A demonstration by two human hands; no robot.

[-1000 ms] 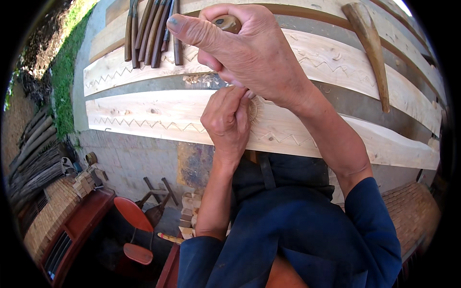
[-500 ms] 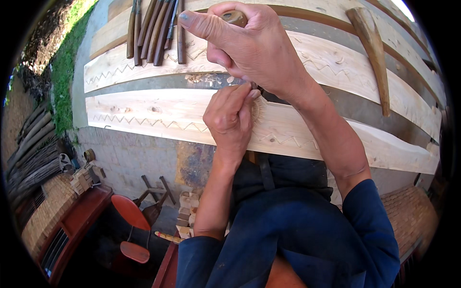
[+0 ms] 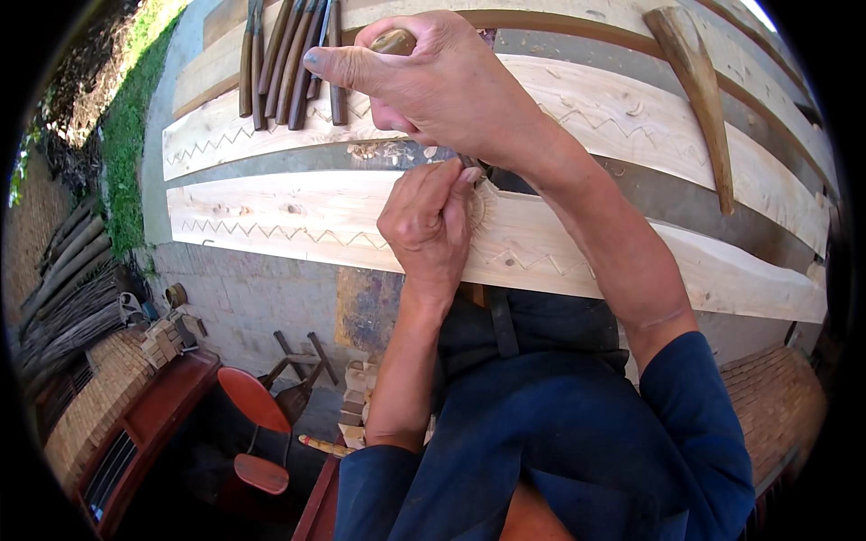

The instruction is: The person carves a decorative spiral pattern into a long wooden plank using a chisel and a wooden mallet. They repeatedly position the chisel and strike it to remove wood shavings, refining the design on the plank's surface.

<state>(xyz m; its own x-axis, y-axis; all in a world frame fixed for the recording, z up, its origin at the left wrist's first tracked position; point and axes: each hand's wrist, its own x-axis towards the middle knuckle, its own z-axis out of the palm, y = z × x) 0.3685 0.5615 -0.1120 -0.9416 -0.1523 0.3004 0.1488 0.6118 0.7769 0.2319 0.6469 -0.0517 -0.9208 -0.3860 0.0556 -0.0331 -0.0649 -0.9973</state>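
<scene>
My right hand [image 3: 433,86] is closed around the wooden handle [image 3: 394,41] of a carving chisel, thumb stretched along the top. Below it my left hand [image 3: 428,216] is closed around the lower part of the chisel, resting on a pale plank [image 3: 289,206]. The cutting edge is hidden behind my fingers. Beside the left hand a rounded carved patch [image 3: 483,206] with fine grooves shows at the plank's far edge. A zigzag line runs along the plank on both sides of my hand.
Several wooden-handled chisels [image 3: 293,72] lie at the far left on a second plank [image 3: 577,104]. A club-shaped wooden mallet [image 3: 695,95] lies at the far right. Wood shavings [image 3: 388,151] are scattered between the planks. A red chair [image 3: 255,398] stands at the lower left.
My right hand has swung a little to the left, tilting the chisel handle that way. The left hand has stayed nearly in place. The whole view has shifted slightly.
</scene>
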